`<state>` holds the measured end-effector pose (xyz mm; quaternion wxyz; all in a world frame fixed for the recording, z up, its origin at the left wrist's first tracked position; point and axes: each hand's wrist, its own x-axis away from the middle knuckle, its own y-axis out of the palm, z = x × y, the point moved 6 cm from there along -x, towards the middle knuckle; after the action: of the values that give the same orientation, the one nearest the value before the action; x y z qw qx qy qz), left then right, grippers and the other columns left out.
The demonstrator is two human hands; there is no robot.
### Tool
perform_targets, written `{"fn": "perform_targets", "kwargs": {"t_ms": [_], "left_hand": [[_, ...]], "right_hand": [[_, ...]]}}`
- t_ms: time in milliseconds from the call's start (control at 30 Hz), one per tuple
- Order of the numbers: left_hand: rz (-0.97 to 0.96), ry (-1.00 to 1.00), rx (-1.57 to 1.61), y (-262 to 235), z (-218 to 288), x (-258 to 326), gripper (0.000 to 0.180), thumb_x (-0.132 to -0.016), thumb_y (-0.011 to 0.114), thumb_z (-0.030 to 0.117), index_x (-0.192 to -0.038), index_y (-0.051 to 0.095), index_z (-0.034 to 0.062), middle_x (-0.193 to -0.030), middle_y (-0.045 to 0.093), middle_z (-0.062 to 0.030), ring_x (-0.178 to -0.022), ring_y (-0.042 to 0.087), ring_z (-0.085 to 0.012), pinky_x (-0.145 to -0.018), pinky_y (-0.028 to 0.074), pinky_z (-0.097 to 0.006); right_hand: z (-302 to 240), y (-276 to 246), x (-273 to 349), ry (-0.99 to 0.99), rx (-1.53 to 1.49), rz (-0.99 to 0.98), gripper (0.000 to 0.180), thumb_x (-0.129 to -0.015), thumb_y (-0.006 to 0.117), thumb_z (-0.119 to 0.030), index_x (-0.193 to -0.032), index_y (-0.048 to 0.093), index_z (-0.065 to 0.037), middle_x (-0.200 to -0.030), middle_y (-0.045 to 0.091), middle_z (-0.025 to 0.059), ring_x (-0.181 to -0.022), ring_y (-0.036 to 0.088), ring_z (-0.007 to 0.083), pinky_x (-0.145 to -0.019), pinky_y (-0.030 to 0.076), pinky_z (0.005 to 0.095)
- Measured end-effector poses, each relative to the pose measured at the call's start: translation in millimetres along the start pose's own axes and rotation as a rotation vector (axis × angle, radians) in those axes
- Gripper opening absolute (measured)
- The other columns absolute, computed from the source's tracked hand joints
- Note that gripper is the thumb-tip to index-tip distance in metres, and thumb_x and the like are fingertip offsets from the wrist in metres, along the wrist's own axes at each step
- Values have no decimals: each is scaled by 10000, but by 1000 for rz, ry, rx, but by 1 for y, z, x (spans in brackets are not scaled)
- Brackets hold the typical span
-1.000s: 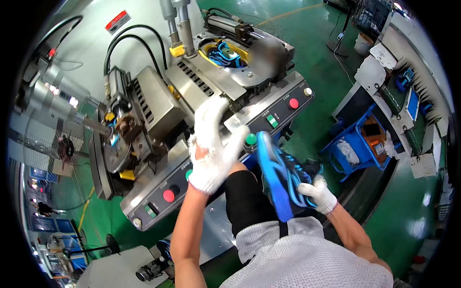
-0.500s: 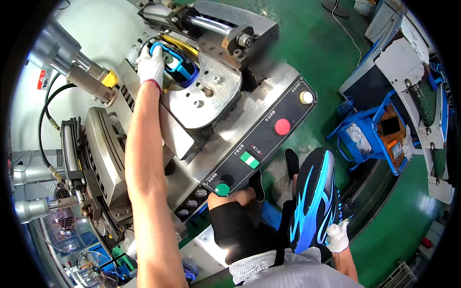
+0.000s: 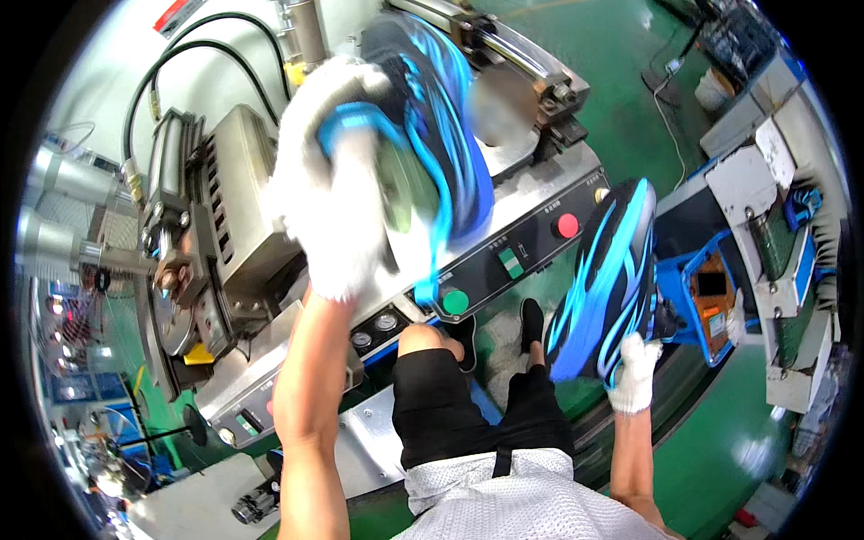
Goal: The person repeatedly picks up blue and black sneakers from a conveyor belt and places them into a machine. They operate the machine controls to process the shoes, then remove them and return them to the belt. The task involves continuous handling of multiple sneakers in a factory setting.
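My left hand (image 3: 337,198), in a white knit glove and blurred by motion, grips a black and blue sports shoe (image 3: 445,117) by its collar. That shoe is held up over the machine, its opening turned toward me; something pale green shows inside, and a blue strip hangs down from it. On the right, my gloved right hand (image 3: 637,371) is closed on the heel end of a second black and blue sports shoe (image 3: 601,279). Its toe points up and away from me, clear of the machine. The fingers of my right hand are partly hidden behind the heel.
The metal machine carries a black control panel (image 3: 504,261) with a red button (image 3: 566,225) and a green button (image 3: 455,301). Another clamping unit (image 3: 238,198) and black hoses are at left. A blue stool (image 3: 697,288) and a rack with shoe parts (image 3: 801,211) stand at right.
My left hand has pulled its shoe out of the machine and brought it up toward me. My right hand has moved its shoe a little up and away. The view has shifted left.
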<state>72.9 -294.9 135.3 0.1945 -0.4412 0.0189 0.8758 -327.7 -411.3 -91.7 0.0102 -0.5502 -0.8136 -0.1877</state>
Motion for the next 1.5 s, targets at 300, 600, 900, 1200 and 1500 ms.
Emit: {"fn": "perform_targets", "kwargs": {"t_ms": [300,600,900,1200,1500], "left_hand": [[-863,-500,196,-125,43,266,419,-804,662,57,-1217,725,86,-1274,683,-171,-1220,641,-425,-1176,427,-564],[-748,-769,304,-178,7,333,460,-809,619,76,-1257,718,47,-1280,708,-168,-1303,627,-370,-1236,364,-559],[-759,-722,272,-170,6,337,484,-793,697,-34,-1266,697,67,-1260,711,-158,-1287,643,-371,-1226,382,-573],[-792,-729,170,-149,27,334,464,-818,672,27,-1280,693,56,-1306,682,-199,-1316,606,-403,-1258,313,-605],[-764,-712,101,-156,29,347,488,-803,629,16,-1286,692,45,-1352,677,-195,-1366,583,-387,-1268,321,-532]], "right_hand": [[-156,265,-206,-421,757,-222,582,-897,827,-399,-1238,702,55,-1120,756,119,-976,704,173,-885,563,328],[-28,476,-315,-823,1730,-339,682,-883,663,-491,-1326,663,27,-1357,681,251,-1246,674,373,-1056,534,426],[-36,478,-338,-561,1815,-468,729,-849,696,-461,-1361,616,52,-1384,651,276,-1265,664,375,-1067,534,442],[-51,460,-322,-539,1628,-583,802,-878,654,-616,-1369,639,19,-1413,650,241,-1267,650,383,-1055,523,435],[5,299,-1,-1146,950,-846,873,-897,754,-457,-1558,437,18,-1660,340,292,-1538,320,490,-1284,236,564]]}}
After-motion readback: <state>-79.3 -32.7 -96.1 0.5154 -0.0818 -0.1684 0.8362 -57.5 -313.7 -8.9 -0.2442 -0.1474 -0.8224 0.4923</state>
